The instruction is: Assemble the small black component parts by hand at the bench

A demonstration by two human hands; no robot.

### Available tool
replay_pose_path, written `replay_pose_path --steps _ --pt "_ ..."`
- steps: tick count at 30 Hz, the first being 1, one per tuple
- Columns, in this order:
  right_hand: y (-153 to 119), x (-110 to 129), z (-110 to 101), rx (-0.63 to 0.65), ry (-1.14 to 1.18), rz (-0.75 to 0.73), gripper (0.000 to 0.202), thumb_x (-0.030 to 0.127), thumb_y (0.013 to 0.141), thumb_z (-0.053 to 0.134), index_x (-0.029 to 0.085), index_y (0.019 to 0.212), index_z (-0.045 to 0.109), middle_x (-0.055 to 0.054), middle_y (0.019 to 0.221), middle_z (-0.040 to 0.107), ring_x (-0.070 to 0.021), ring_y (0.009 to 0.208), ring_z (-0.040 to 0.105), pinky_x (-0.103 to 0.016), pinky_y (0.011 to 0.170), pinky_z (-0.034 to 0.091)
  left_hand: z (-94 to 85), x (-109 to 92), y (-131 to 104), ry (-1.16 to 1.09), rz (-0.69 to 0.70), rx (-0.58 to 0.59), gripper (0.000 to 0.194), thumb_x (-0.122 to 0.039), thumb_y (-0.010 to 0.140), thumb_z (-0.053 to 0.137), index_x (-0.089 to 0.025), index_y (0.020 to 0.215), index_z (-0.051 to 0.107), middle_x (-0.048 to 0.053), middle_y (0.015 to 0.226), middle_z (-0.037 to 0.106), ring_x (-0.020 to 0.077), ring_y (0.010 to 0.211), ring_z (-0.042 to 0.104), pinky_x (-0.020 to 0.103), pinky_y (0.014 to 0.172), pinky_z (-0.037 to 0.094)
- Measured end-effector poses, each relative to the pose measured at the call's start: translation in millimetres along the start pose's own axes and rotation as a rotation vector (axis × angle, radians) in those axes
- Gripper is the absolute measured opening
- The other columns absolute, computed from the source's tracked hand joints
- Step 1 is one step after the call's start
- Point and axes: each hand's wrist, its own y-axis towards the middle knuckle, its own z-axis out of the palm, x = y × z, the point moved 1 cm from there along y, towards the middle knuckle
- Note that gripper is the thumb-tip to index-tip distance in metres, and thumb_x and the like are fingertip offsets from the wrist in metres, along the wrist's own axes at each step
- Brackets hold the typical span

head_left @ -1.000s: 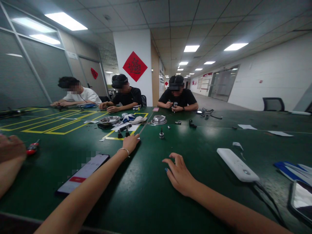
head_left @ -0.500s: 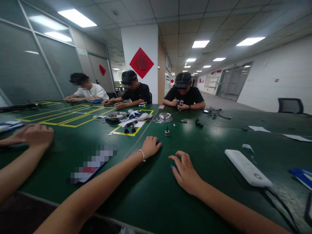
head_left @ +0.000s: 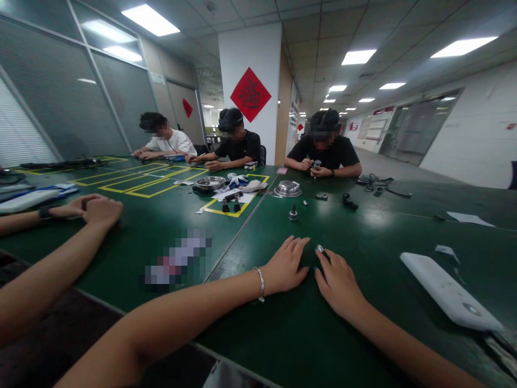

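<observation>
My left hand (head_left: 287,264), with a silver bangle at the wrist, lies low over the green table with its fingers stretched out and nothing visible in them. Close by on its right, my right hand (head_left: 339,283) has a small dark part with a silver tip (head_left: 320,249) at its index finger; its exact kind is too small to make out. The fingertips of both hands face each other, a narrow gap apart. Beyond them a small round metal piece with a dark stem (head_left: 293,214) stands upright on the table.
A white power strip (head_left: 448,291) lies to the right. At the left are a neighbour's clasped hands (head_left: 100,210) and a blurred packet (head_left: 177,261). Farther back are a metal bowl (head_left: 210,183), an upturned metal dish (head_left: 287,188), gloves (head_left: 238,180) and black parts (head_left: 349,202). Several people sit opposite.
My left hand has drawn nearer and to the right, its fingers now straighter. My right hand has closed in beside it, and a silver-tipped part now shows at its index finger. The view has shifted.
</observation>
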Motion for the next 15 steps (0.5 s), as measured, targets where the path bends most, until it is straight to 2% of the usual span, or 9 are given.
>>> replay_pose_path --steps 3,6,10,12,15 --pt "4.3 -4.3 -7.2 0.006 0.033 -0.022 0.040 0.025 0.087 0.038 0.011 0.123 0.049 -0.014 0.121 0.049 -0.0269 0.109 0.046 -0.041 0.090 0.039 -3.0 16.2 -0.3 0.000 -0.119 0.034 0.063 -0.029 0.083 0.048 -0.010 0.138 0.022 0.016 0.143 0.032 0.0280 0.134 0.026 0.044 0.111 0.023" --pt "11.5 -11.8 -13.2 -0.006 0.096 -0.044 0.027 0.025 0.085 0.040 0.014 0.104 0.056 -0.011 0.103 0.056 -0.0254 0.093 0.053 -0.039 0.077 0.043 -2.0 24.5 -2.4 0.011 -0.195 0.063 0.053 -0.029 0.087 0.041 -0.010 0.135 0.027 0.017 0.138 0.040 0.0270 0.131 0.032 0.045 0.109 0.025" --pt "18.5 -22.5 -13.5 -0.050 0.208 -0.004 0.014 0.027 0.080 0.041 0.018 0.081 0.051 -0.007 0.082 0.057 -0.0226 0.075 0.054 -0.035 0.066 0.043 2.8 19.3 -5.7 0.023 -0.142 0.045 0.047 -0.037 0.090 0.039 -0.017 0.131 0.031 0.011 0.133 0.046 0.0254 0.131 0.031 0.049 0.110 0.021" --pt "18.6 -24.9 -12.0 -0.062 0.323 0.041 0.015 0.032 0.080 0.040 0.019 0.080 0.049 -0.006 0.078 0.057 -0.0211 0.070 0.054 -0.032 0.062 0.044 4.3 14.7 -6.3 0.004 -0.080 0.035 0.044 -0.041 0.090 0.038 -0.021 0.130 0.034 0.008 0.133 0.047 0.0246 0.132 0.030 0.049 0.110 0.020" --pt "15.5 -23.2 -11.8 -0.095 0.464 0.100 0.029 0.039 0.081 0.040 0.018 0.099 0.049 -0.007 0.086 0.060 -0.0209 0.072 0.058 -0.031 0.061 0.047 4.0 12.6 -5.2 -0.032 -0.038 -0.018 0.031 -0.033 0.092 0.036 -0.024 0.121 0.045 0.004 0.127 0.051 0.0223 0.127 0.037 0.044 0.106 0.028"
